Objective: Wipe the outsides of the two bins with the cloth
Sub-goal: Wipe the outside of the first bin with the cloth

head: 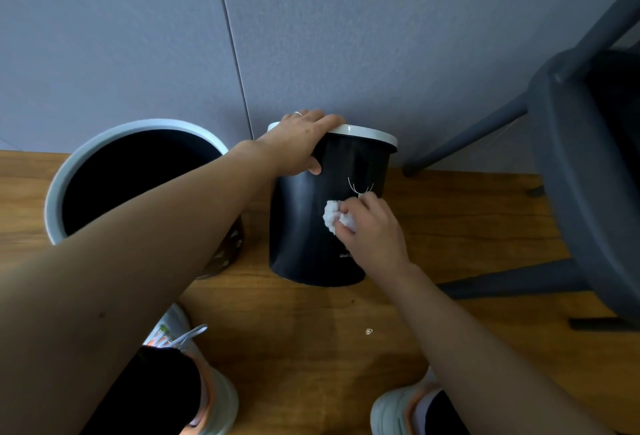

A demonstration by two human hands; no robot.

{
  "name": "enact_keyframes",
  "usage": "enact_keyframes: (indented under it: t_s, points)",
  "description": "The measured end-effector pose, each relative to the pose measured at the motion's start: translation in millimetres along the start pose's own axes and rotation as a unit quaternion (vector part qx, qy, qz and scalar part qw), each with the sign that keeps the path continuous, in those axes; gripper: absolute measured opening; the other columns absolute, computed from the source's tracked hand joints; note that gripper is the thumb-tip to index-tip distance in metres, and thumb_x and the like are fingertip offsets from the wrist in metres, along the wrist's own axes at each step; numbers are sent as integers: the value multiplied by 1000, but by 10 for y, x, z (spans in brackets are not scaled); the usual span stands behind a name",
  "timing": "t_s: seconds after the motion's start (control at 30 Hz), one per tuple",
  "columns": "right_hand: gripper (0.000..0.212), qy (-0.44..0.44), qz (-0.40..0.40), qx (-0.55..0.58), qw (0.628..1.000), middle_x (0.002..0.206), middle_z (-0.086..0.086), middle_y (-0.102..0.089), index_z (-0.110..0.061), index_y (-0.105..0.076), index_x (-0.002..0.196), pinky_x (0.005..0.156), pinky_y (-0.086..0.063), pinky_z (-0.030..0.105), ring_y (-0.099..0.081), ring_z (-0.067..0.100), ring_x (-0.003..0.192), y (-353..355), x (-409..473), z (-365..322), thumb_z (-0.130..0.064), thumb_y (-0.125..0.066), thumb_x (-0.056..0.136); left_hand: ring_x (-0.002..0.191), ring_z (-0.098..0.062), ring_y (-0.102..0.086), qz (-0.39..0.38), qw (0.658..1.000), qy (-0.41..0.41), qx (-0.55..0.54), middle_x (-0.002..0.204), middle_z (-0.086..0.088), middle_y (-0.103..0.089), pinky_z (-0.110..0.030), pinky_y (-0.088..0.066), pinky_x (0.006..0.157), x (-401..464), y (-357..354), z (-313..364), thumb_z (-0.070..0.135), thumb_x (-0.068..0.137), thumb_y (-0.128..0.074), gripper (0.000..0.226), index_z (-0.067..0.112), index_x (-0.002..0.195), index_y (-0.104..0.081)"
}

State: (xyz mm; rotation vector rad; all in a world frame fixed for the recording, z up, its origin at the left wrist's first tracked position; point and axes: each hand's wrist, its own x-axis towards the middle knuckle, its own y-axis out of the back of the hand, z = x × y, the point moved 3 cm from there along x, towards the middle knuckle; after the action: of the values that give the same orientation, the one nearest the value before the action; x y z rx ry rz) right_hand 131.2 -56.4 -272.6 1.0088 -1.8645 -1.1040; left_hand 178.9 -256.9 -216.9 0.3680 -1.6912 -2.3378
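Wiping the dark bin point(304, 226), right hand point(372, 226) pinches the cloth point(332, 215); left hand point(301, 143), above, grips its rim. Pressing harder could tip it.

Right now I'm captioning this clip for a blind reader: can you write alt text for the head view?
A person's right hand presses a crumpled white cloth against the side of a dark bin while the left hand grips its white rim. A second, light-rimmed bin stands to its left on the wooden floor, against a grey wall.
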Motion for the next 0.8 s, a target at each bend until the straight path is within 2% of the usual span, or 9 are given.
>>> enact_keyframes:
  t_s: [0.07, 0.2, 0.27, 0.33, 0.5, 0.67, 0.73, 0.8]
  points:
    - [21, 14, -4, -2, 1000, 99, 4, -55, -15, -66, 101, 66, -49, 26, -52, 17, 88, -2, -14, -14, -26, -70, 83, 118, -31, -44, -1, 1000, 1, 2, 125, -7, -49, -45, -34, 102, 1, 0, -3, 21, 69, -83, 87, 22, 141, -34]
    - [21, 64, -114, -17, 991, 101, 0, -51, -22, -63, 105, 62, -47, 25, -49, 16, 93, -147, -414, -21, -31, -62, 86, 117, -31, -44, -1, 1000, -5, 0, 126, -8, -49, -45, -34, 103, 17, -4, 1, 21, 70, -82, 86, 23, 141, -35]
    - [18, 116, -147, -25, 982, 97, 2, -55, -19, -67, 101, 58, -46, 25, -54, 19, 88, -190, -609, -32, -28, -64, 85, 117, -31, -44, -1, 1000, -9, 2, 126, -8, -49, -44, -34, 103, 22, -8, 13, 22, 70, -82, 85, 23, 140, -35]
    - [20, 120, -171, -25, 978, 99, 2, -55, -19, -67, 104, 61, -46, 25, -53, 19, 91, -202, -617, -14, -29, -61, 88, 117, -31, -44, -1, 1000, -8, 1, 126, -8, -49, -44, -34, 102, 23, -12, 9, 21, 70, -82, 85, 23, 141, -35]
    - [22, 9, -55, -1, 998, 103, 2, -55, -18, -65, 109, 71, -49, 25, -50, 15, 94, -71, -226, 56, -27, -63, 89, 119, -31, -44, 1, 1000, 9, -13, 126, -8, -50, -46, -34, 102, -4, -1, -46, 20, 68, -83, 87, 23, 140, -35]
    - [20, 43, -108, 35, 993, 100, -4, -50, -21, -64, 105, 70, -44, 22, -48, 11, 92, -137, -414, 40, -31, -64, 88, 114, -27, -45, -29, 998, 18, -57, 122, -4, -53, -46, -31, 102, 23, 40, -28, 14, 63, -84, 81, 20, 130, -39]
    - [18, 47, -100, 58, 992, 96, -3, -52, -19, -67, 101, 68, -47, 23, -50, 12, 88, -140, -484, 46, -28, -67, 86, 113, -26, -44, -29, 996, 26, -77, 118, -2, -53, -43, -31, 100, 20, 51, -38, 11, 61, -84, 79, 20, 127, -41]
    - [16, 61, -83, 63, 993, 92, -2, -53, -17, -68, 97, 64, -47, 23, -51, 12, 84, -116, -501, 41, -27, -68, 85, 108, -26, -46, -24, 993, 40, -110, 110, -4, -52, -36, -34, 91, 3, 51, -60, 7, 60, -84, 78, 21, 124, -42]
